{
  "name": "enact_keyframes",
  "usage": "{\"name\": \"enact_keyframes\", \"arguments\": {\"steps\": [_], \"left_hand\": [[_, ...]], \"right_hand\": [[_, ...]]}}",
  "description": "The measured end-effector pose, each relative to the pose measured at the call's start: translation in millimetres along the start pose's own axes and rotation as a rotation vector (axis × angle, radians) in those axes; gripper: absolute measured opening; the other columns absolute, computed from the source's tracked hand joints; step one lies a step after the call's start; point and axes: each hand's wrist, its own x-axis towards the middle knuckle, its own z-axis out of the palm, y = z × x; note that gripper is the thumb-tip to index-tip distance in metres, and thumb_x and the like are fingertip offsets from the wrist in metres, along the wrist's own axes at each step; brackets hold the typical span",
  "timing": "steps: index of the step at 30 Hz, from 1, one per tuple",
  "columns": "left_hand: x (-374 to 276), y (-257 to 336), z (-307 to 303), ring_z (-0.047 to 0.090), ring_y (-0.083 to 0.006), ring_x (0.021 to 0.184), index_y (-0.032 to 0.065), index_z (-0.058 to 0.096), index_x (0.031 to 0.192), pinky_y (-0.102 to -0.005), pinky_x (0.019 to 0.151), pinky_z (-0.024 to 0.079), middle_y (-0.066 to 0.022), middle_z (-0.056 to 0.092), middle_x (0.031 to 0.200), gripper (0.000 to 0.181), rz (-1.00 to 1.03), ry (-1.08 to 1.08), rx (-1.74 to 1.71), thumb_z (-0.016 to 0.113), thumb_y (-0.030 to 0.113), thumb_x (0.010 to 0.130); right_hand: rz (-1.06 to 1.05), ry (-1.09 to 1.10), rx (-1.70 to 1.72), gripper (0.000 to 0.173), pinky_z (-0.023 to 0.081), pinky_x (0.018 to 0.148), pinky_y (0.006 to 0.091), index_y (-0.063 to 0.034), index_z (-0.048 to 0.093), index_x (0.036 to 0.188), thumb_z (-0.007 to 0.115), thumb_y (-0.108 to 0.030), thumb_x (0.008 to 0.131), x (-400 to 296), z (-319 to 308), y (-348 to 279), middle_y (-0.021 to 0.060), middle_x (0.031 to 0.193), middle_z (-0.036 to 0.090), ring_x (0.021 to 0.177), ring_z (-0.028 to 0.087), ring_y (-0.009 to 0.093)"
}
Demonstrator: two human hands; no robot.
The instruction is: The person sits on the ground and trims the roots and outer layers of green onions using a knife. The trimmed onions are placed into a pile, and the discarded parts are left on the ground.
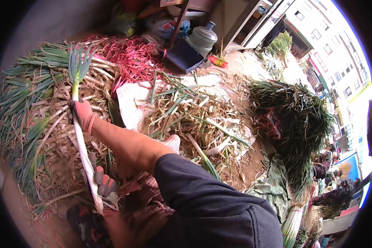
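Observation:
My right hand (83,115), in a pink glove with a dark coating, grips a large green onion (84,155) partway along its pale stalk. Its green leaves point up and away, above the fist. Lower down, my left hand (104,183), in a glove with grey-coated fingers, is closed around the white stalk near the root end. Loose pale peelings (113,198) hang beside that hand. Beneath and left of both hands spreads a heap of green onions (28,90) with dry outer leaves and roots.
Stripped leaves and husks (201,124) cover a white sheet (130,102) at centre. Red strips (133,59) lie behind, near a blue bin (183,57), a water jug (203,38) and a broom (217,61). A dark-green leafy pile (297,117) and a tied bundle (292,221) stand right; people (338,195) are beyond.

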Motion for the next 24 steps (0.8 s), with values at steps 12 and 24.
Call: {"name": "enact_keyframes", "arguments": {"steps": [12, 24], "left_hand": [[-167, -75, 72, 0.054, -0.0138, 0.057, -0.0061, 0.05, 0.109, -0.0265, 0.053, 0.044, -0.0079, 0.06, 0.08, 0.043, 0.062, 1.031, 1.08, 0.055, 0.024, 0.079], [-223, -57, 131, 0.061, -0.0257, 0.077, -0.0012, 0.062, 0.09, -0.0326, 0.065, 0.048, -0.0147, 0.062, 0.087, 0.022, 0.066, -0.124, 1.438, 0.057, 0.015, 0.076]], "right_hand": [[-0.158, 0.203, -0.267, 0.014, 0.041, 0.045, 0.0344, -0.008, 0.051, 0.071, 0.058, -0.019, 0.078, 79, -103, -27, 0.0046, 0.057, 0.049, 0.049, 0.049, 0.02], [-0.062, 0.111, -0.427, 0.044, 0.044, 0.072, 0.0367, -0.014, 0.054, 0.104, 0.056, -0.05, 0.08, 89, -137, -32, 0.0017, 0.088, 0.056, 0.082, 0.051, 0.018]]}}
